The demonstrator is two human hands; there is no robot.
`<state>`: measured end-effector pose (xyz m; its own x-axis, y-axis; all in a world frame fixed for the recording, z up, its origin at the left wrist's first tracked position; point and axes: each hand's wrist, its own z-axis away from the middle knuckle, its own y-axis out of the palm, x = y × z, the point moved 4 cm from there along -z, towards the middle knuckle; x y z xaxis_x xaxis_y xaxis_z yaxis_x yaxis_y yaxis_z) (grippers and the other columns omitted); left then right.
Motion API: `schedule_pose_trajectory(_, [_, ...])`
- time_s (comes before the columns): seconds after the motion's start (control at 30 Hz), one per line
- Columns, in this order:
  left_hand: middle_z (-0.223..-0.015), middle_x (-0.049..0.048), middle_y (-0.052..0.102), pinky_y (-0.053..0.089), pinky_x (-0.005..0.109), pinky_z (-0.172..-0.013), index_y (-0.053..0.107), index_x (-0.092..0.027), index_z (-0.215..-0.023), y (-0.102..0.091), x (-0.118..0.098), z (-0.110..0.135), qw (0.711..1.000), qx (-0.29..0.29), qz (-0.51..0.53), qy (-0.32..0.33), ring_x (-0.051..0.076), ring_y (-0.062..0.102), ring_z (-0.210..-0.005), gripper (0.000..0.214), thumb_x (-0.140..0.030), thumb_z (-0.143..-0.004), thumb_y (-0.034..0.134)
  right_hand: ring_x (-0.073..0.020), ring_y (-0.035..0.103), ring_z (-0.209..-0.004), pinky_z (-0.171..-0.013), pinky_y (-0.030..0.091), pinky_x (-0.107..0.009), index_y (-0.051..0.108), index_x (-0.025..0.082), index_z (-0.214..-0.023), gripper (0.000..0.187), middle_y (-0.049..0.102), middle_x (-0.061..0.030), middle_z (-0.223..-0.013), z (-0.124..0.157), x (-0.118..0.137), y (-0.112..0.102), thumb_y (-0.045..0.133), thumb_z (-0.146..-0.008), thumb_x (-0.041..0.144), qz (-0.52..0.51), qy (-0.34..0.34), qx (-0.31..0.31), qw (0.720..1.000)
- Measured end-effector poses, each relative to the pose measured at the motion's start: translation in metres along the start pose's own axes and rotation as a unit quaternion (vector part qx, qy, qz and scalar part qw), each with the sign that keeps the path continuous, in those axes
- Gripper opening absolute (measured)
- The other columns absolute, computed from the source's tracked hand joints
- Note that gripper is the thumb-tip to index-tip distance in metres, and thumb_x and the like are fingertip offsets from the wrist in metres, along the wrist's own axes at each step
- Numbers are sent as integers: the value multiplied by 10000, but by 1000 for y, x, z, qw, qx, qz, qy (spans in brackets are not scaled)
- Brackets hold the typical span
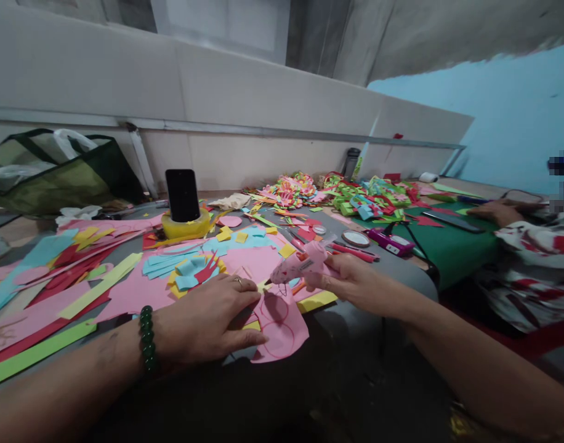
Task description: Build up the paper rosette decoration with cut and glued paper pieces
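Note:
My right hand (349,284) is wrapped round a pink glue gun (305,261), its nozzle pointing left and down. The nozzle tip is close to a small pale yellow paper piece (264,287) at the fingertips of my left hand (212,317). That hand lies palm down, thumb stretched out apart from the fingers. Its thumb rests on a pink paper sheet (286,335) with circles drawn on it, which hangs at the table's front edge. Left of the nozzle, blue and red paper pieces (189,274) lie in a yellow ring.
Coloured paper strips (97,286) cover the left of the grey table. A phone (182,194) stands in a yellow tape roll (186,225). Paper-flower piles (291,189) are at the back. Right of the gun lie a tape roll (356,238) and purple device (391,242). Another person's hand (499,212) is far right.

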<state>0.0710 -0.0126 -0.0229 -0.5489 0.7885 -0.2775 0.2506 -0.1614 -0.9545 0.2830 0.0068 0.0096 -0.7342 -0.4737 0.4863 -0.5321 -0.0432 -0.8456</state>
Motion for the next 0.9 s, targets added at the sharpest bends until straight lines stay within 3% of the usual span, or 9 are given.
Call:
schedule_pose_trajectory(0.37, [-1087,115,617,438,380,-879,614,-193,-1114,1,2,0,1000,-4,0,13,262,571,-999,474,-563,-867,450,-114,354,-524,-482,285,-254,507,187,-671,430,415,27,-581,-1,-9,13,470,-847,578,70,14,33,997])
schedule_pose_trajectory(0.57, [-1009,98,587,453,341,-808,635,-191,-1058,0,-1,1,1000,3,-3,2,236,559,-918,421,-527,-874,461,-110,331,-511,-470,268,-256,473,192,-609,440,394,30,-561,8,-5,7,498,-835,568,81,25,54,995])
schedule_pose_trajectory(0.8, [-1003,81,576,441,324,-833,657,-200,-970,-2,0,-2,999,-9,37,-4,198,546,-913,421,-376,-972,275,-154,440,-541,-487,320,-265,621,200,-745,411,500,2,-573,10,10,-6,515,-806,592,2,30,-11,999])
schedule_pose_trajectory(0.9, [-989,73,596,451,315,-800,674,-202,-870,0,8,-5,998,-24,49,-26,190,563,-903,399,-327,-967,307,-152,461,-560,-500,328,-259,640,180,-832,427,541,-3,-620,14,1,-15,505,-817,585,-45,33,-88,995])
